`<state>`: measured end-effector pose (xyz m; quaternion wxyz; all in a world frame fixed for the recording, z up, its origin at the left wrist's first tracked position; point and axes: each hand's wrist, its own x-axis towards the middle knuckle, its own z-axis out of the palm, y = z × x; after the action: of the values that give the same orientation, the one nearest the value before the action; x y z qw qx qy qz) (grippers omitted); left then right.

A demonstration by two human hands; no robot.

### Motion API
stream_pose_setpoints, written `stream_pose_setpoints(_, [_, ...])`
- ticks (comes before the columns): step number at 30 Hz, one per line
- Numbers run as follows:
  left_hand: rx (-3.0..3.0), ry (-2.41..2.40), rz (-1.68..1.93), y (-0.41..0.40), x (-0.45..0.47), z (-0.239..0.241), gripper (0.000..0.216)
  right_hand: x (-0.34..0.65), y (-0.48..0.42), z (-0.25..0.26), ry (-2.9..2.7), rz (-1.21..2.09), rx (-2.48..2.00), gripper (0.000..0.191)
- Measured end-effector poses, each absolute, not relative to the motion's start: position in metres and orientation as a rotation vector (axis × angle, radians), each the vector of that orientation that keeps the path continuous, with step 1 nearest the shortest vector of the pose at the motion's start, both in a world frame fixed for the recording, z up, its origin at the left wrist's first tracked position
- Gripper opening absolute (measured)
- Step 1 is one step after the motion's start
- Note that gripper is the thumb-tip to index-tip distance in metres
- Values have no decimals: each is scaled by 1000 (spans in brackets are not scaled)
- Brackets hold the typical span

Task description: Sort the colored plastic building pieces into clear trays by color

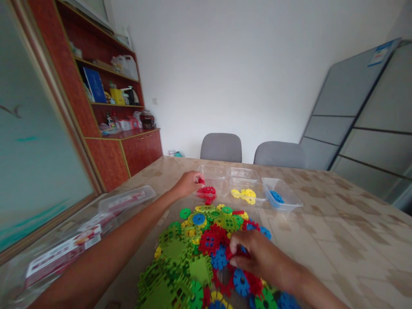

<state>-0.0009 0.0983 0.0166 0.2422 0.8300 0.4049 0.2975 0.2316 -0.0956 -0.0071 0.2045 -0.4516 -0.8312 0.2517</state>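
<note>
My left hand (189,182) reaches to the left edge of a clear plastic box (220,174), its fingers closed on a red plastic piece (201,180). Several red pieces (207,193) lie in that box. Over the right side of a mixed pile, my right hand (246,249) pinches a red piece, largely covered by the fingers. The pile holds green square pieces (201,269), blue notched discs (241,282), yellow discs and red squares (212,241). Yellow discs (246,195) sit in the middle compartment and blue discs (276,197) in a separate clear tray (291,197).
Clear lids with printed labels (64,253) lie on the table's left side. Two grey chairs (220,146) stand at the far edge. A wooden cabinet (125,154) is at the left, and grey cabinet doors (341,103) are at the right.
</note>
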Motion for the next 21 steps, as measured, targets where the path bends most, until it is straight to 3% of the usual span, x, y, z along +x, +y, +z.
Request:
stream_pose_setpoints(7, [2272,1130,783,82,-22,9,15,234,-89,-5,-2182,689,-1239,11])
stream_pose_setpoints(12, [2262,1132,707,45,-56,19,26,241,-66,-12,-1903,910,-1282,22])
stream_pose_setpoints(21, [2235,1013,361,-13,-89,20,28,235,32,23,-1765,363,-1454,6])
